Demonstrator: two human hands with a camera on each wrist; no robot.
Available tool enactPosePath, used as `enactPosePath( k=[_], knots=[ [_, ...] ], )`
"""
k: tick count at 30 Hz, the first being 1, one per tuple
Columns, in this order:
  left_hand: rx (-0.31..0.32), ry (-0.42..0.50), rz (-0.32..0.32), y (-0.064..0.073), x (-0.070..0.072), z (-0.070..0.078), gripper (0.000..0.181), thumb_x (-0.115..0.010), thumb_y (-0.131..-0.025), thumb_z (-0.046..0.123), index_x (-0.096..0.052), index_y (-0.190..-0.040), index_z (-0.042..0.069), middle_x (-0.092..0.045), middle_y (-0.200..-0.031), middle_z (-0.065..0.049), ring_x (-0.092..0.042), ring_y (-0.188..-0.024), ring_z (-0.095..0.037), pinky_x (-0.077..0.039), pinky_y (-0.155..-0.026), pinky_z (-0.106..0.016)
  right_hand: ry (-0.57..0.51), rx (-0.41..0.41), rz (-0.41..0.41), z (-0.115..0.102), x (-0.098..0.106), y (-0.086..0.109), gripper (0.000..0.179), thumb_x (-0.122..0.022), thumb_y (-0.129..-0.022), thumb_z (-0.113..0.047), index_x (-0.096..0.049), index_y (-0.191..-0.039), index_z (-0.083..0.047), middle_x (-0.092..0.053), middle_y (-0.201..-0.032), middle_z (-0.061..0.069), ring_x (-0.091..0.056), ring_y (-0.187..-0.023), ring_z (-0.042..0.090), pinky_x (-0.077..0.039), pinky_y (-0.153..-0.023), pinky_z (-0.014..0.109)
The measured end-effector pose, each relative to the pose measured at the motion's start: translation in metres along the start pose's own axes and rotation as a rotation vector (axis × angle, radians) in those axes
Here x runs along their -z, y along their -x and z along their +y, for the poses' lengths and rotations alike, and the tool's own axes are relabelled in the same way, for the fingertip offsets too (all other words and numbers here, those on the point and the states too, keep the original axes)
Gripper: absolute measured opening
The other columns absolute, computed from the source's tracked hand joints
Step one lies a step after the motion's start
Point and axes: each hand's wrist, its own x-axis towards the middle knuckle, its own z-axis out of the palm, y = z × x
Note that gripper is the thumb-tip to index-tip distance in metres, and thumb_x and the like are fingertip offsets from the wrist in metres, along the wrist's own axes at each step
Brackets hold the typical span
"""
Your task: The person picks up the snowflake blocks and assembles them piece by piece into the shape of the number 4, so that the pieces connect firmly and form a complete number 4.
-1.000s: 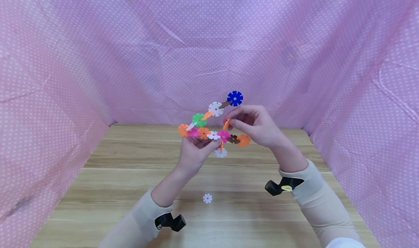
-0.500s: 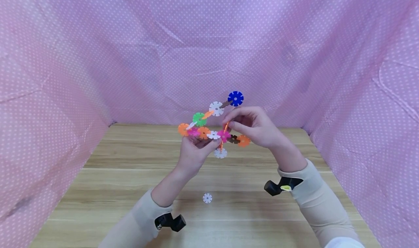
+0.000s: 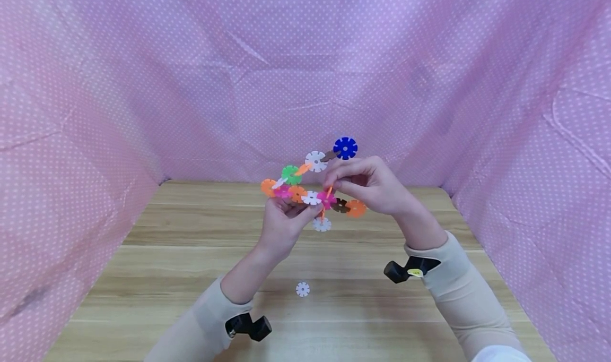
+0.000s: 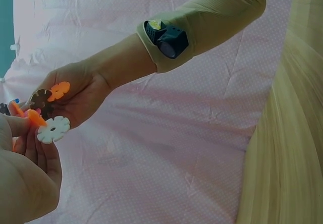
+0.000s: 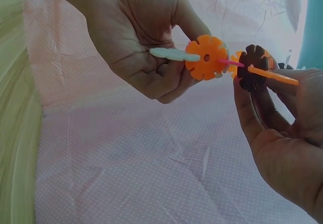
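Observation:
A linked chain of notched plastic discs is held up above the table, with a green disc, a blue disc at its far end and a pink disc at a junction. My left hand grips the chain from below, its thumb beside the pink disc. Between thumb and fingertips, my right hand pinches an orange disc seen edge-on at the pink one. A brown disc and another orange disc show in the right wrist view. A white disc hangs near the left thumb.
One loose white disc lies on the wooden table in front of the hands. Pink dotted cloth stands around the table's back and sides. A black camera is strapped to the right wrist.
My right hand has come slightly down, bringing the pinched orange disc against the pink disc. The blue end of the chain has dipped a little. My left hand has stayed nearly still.

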Motion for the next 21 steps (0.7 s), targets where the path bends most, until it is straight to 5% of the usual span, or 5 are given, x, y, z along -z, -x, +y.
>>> enactPosePath(
  k=[4,9,13,16,21],
  knots=[
    [-0.033,-0.012,-0.030,0.000,0.001,-0.001,0.040,-0.070,-0.090,-0.015,-0.055,-0.126,-0.024,-0.080,-0.101,0.016,-0.077,-0.097,-0.003,-0.067,-0.091,-0.023,0.020,0.042,-0.037,0.001,0.002,0.000,0.015,-0.066,-0.098,0.012,-0.079,-0.102,0.005,-0.080,-0.106,-0.006,-0.073,-0.105,0.010,-0.066,-0.091,0.024],
    [-0.093,-0.034,-0.049,0.002,0.002,0.000,0.046,-0.077,-0.090,-0.007,-0.055,-0.128,-0.020,-0.080,-0.106,0.012,-0.078,-0.099,-0.006,-0.067,-0.093,-0.025,0.018,0.057,-0.038,0.000,0.001,0.001,0.021,-0.064,-0.096,0.016,-0.079,-0.105,0.005,-0.081,-0.109,-0.003,-0.075,-0.099,0.010,-0.063,-0.076,0.018],
    [-0.129,-0.004,-0.049,0.001,0.001,0.002,0.054,-0.081,-0.091,-0.001,-0.053,-0.134,-0.018,-0.079,-0.113,0.008,-0.077,-0.104,-0.007,-0.066,-0.096,-0.028,-0.046,0.037,-0.006,-0.002,0.000,0.001,0.035,-0.064,-0.097,0.014,-0.082,-0.116,-0.010,-0.081,-0.113,0.000,-0.074,-0.098,0.011,-0.061,-0.070,0.017],
    [-0.143,0.003,-0.034,0.001,0.000,0.002,0.054,-0.080,-0.091,-0.002,-0.053,-0.136,-0.015,-0.078,-0.116,0.007,-0.078,-0.106,-0.009,-0.066,-0.097,-0.031,-0.090,0.022,0.026,-0.002,0.000,0.004,0.038,-0.064,-0.100,0.009,-0.080,-0.122,-0.019,-0.079,-0.119,-0.003,-0.074,-0.101,0.012,-0.067,-0.078,0.022],
    [-0.186,-0.020,0.037,0.001,0.001,0.003,0.047,-0.076,-0.086,-0.015,-0.064,-0.130,0.000,-0.078,-0.113,0.010,-0.077,-0.105,-0.007,-0.066,-0.097,-0.030,-0.110,-0.070,0.144,0.005,-0.001,0.013,0.029,-0.063,-0.102,0.005,-0.080,-0.116,-0.013,-0.080,-0.114,-0.002,-0.076,-0.096,0.012,-0.068,-0.087,0.027]
  ],
)
